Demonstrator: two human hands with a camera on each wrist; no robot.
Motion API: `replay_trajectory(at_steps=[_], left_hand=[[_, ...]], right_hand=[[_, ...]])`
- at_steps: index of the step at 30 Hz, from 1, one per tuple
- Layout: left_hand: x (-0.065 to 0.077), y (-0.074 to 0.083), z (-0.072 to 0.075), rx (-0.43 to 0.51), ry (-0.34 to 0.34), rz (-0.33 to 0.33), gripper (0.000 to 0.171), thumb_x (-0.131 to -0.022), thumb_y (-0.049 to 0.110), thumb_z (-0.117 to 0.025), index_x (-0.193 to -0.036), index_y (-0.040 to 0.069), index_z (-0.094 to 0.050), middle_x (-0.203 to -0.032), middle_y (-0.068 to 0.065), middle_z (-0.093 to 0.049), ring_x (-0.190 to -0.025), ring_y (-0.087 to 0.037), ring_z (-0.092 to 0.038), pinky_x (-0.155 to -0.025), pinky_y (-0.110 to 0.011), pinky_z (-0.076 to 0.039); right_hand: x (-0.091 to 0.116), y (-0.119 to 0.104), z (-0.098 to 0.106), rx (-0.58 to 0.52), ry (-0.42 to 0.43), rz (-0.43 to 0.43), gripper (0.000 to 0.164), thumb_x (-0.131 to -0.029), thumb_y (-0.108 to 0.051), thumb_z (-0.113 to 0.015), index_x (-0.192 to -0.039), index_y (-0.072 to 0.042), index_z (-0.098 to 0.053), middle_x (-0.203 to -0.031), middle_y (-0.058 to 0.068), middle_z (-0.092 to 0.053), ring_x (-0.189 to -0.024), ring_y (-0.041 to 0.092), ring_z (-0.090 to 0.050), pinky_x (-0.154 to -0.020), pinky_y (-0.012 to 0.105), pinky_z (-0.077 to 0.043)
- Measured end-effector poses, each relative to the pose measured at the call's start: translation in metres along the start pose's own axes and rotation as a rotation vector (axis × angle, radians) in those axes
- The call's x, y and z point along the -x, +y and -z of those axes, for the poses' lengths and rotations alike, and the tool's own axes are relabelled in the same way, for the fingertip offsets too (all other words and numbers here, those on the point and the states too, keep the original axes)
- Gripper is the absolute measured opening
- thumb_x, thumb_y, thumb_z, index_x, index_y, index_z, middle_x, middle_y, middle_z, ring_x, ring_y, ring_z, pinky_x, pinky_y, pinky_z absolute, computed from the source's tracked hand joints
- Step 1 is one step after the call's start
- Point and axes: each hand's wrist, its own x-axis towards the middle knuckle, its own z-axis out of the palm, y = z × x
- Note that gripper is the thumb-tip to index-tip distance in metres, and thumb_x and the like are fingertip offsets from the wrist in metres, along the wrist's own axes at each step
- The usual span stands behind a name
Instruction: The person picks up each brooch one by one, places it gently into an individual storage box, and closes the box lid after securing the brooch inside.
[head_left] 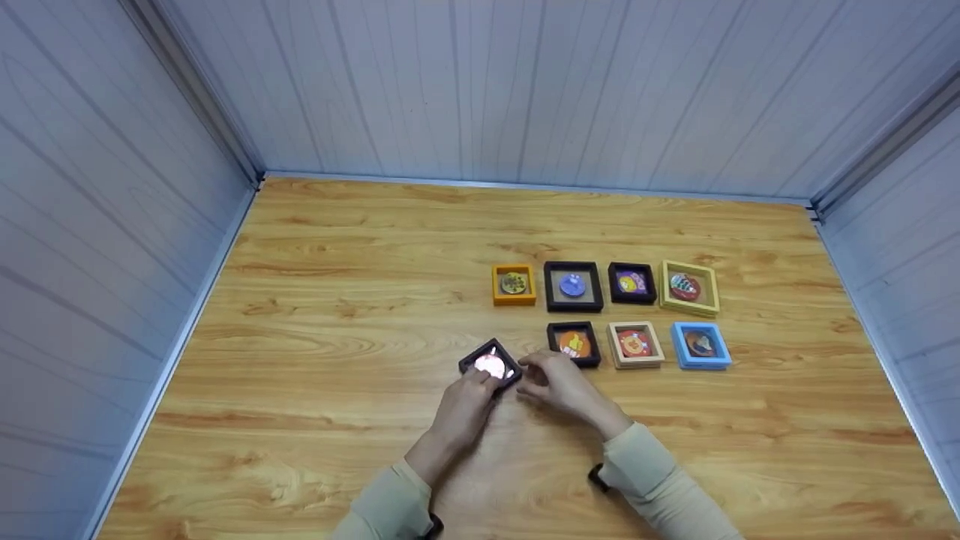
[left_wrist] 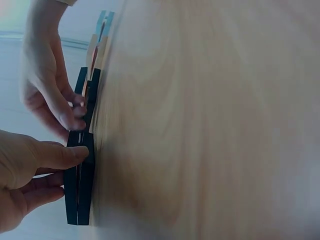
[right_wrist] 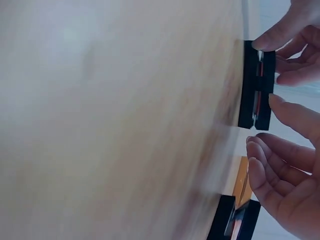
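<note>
A small black square display frame [head_left: 468,363] lies turned cornerwise on the table, a round badge inside it whitened by glare. My left hand [head_left: 463,409] pinches it at the near corner, the thumb [left_wrist: 75,155] pressed to its edge. In the left wrist view the frame [left_wrist: 78,197] shows edge-on, its two halves together with a thin seam between. Just right of it is my right hand [head_left: 564,382], fingers loosely bent and holding nothing. The right thumb [right_wrist: 285,112] comes right at the frame's side in the right wrist view.
Close to the right hand stands another black frame [head_left: 596,349] with an orange badge, then a beige frame [head_left: 615,351] and a blue frame [head_left: 701,363]. Behind them run an orange frame [head_left: 514,299], two dark frames and a yellow frame [head_left: 690,307]. Pale panels wall the wooden table [head_left: 337,300].
</note>
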Motion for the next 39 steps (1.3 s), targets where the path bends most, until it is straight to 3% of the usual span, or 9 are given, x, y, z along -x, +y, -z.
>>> replay_trajectory(at_steps=[4,14,20,24,29,34,39], left_hand=[[-0.005,-0.007,0.004,-0.053,-0.06,-0.056,0.011,-0.081,0.002,-0.053,-0.087,0.006,-0.062,-0.086,-0.005,-0.061,-0.083,-0.018,-0.057,-0.071,-0.029,-0.047],[-0.024,-0.027,0.008,-0.056,-0.203,-0.214,0.017,-0.083,-0.001,-0.052,-0.096,0.004,-0.062,-0.094,-0.008,-0.059,-0.091,-0.02,-0.054,-0.076,-0.03,-0.047],[-0.035,-0.034,0.008,-0.01,-0.269,-0.24,0.018,-0.085,-0.002,-0.052,-0.1,0.002,-0.061,-0.1,-0.01,-0.06,-0.095,-0.02,-0.055,-0.082,-0.029,-0.046],[-0.041,-0.038,0.006,-0.004,-0.285,-0.254,0.019,-0.086,-0.001,-0.05,-0.102,0.002,-0.061,-0.103,-0.011,-0.059,-0.098,-0.021,-0.053,-0.082,-0.031,-0.045],[-0.041,-0.041,0.005,0.022,-0.257,-0.28,0.023,-0.087,-0.002,-0.049,-0.107,0.001,-0.059,-0.114,-0.016,-0.054,-0.106,-0.027,-0.049,-0.089,-0.035,-0.042],[-0.034,-0.043,0.01,0.042,-0.195,-0.233,0.034,-0.087,0.008,-0.054,-0.119,-0.001,-0.051,-0.125,-0.019,-0.045,-0.117,-0.03,-0.041,-0.098,-0.039,-0.033],[-0.022,-0.046,0.017,0.021,-0.126,-0.088,0.053,-0.089,0.033,-0.05,-0.13,0.001,-0.041,-0.134,-0.017,-0.037,-0.125,-0.031,-0.031,-0.1,-0.045,-0.027]], right_hand=[[0.011,0.001,0.003,0.002,0.03,0.005,0.033,-0.073,-0.014,-0.071,-0.099,0.005,-0.061,-0.087,0.012,-0.059,-0.075,0.023,-0.055,-0.067,0.033,-0.046],[0.038,0.004,0.011,-0.018,0.082,-0.026,0.033,-0.075,-0.013,-0.07,-0.102,0.004,-0.06,-0.083,0.008,-0.058,-0.075,0.02,-0.056,-0.066,0.029,-0.047],[0.056,0.008,0.018,0.001,0.09,-0.099,0.033,-0.076,-0.013,-0.07,-0.104,0.002,-0.06,-0.086,0.007,-0.057,-0.076,0.019,-0.055,-0.066,0.03,-0.047],[0.069,0.013,0.024,0.009,0.117,-0.144,0.034,-0.075,-0.011,-0.07,-0.105,0.001,-0.059,-0.09,0.008,-0.058,-0.078,0.02,-0.055,-0.067,0.032,-0.048],[0.086,0.019,0.035,0.064,0.245,-0.089,0.036,-0.071,-0.006,-0.072,-0.103,0.003,-0.06,-0.092,0.012,-0.059,-0.079,0.025,-0.057,-0.067,0.035,-0.049],[0.103,0.028,0.047,0.164,0.366,-0.075,0.04,-0.067,-0.005,-0.076,-0.103,0.004,-0.06,-0.096,0.013,-0.058,-0.085,0.028,-0.057,-0.072,0.038,-0.049],[0.118,0.041,0.058,0.223,0.44,-0.114,0.049,-0.064,-0.003,-0.077,-0.108,0.005,-0.058,-0.105,0.018,-0.054,-0.096,0.032,-0.053,-0.078,0.043,-0.046]])
